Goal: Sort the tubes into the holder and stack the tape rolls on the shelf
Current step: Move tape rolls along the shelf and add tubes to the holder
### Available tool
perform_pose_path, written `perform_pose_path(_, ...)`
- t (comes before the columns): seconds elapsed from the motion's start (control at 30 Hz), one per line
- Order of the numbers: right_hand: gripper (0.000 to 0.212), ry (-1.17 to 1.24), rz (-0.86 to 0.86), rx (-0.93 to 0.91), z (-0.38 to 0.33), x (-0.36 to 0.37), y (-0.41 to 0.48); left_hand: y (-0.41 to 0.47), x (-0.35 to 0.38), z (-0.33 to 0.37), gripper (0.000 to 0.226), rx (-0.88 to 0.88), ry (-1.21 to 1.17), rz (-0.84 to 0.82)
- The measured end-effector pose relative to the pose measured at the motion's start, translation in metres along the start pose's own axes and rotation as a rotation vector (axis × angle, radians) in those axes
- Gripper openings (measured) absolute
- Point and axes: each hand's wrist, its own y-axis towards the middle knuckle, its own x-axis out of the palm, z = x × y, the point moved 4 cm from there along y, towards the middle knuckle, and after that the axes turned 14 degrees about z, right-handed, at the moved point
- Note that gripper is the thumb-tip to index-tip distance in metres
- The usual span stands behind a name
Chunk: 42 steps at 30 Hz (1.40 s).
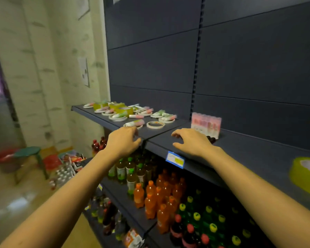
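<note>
Your left grip (123,140) and right grip (191,142) hover empty, fingers loosely curled, over the dark grey metal shelf (249,151), seemingly poised to gather small pink-and-green tubes (135,123) scattered among flat white tape rolls (155,124). The pink clear-plastic holder (205,124) stands just beyond the right.

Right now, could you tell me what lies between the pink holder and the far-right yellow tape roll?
Head view: only bare shelf between holder and tape roll.
</note>
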Motion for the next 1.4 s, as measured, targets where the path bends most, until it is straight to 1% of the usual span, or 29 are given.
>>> perform_pose_path(0.2, 0.037, 0.005, -0.01, 0.06, -0.046, 0.034, 0.051, 0.009, 0.009, -0.075, 0.024, 0.021, 0.016, -0.012)
perform_pose_path(0.33, 0.034, -0.006, 0.004, 0.119, -0.078, 0.06, 0.09, 0.017, 0.022, -0.122, 0.026, 0.062, -0.008, -0.04)
perform_pose_path(0.53, 0.033, -0.031, 0.023, 0.24, -0.099, 0.09, 0.131, 0.038, 0.045, -0.163, 0.025, 0.108, -0.077, -0.077)
perform_pose_path(0.8, 0.039, 0.023, 0.07, 0.508, -0.086, 0.124, 0.181, 0.073, 0.082, -0.187, 0.029, 0.111, -0.182, -0.053)
perform_pose_path(0.97, 0.042, 0.063, 0.0, 0.615, -0.066, 0.149, 0.214, 0.101, 0.109, -0.192, 0.027, 0.164, -0.248, -0.013)
perform_pose_path(1.13, 0.05, 0.049, -0.145, 0.621, -0.053, 0.164, 0.241, 0.133, 0.129, -0.186, 0.027, 0.229, -0.322, 0.017)
perform_pose_path(1.23, 0.047, 0.256, -0.217, 0.696, -0.044, 0.168, 0.249, 0.149, 0.143, -0.186, 0.026, 0.253, -0.332, 0.017)
perform_pose_path(1.3, 0.045, 0.32, -0.258, 0.706, -0.039, 0.169, 0.253, 0.159, 0.152, -0.184, 0.024, 0.261, -0.337, 0.022)
perform_pose_path(1.33, 0.042, 0.33, -0.263, 0.708, -0.037, 0.168, 0.255, 0.164, 0.157, -0.182, 0.024, 0.261, -0.346, 0.002)
perform_pose_path(1.4, 0.035, 0.384, -0.229, 0.711, -0.035, 0.164, 0.258, 0.17, 0.17, -0.176, 0.026, 0.265, -0.351, -0.091)
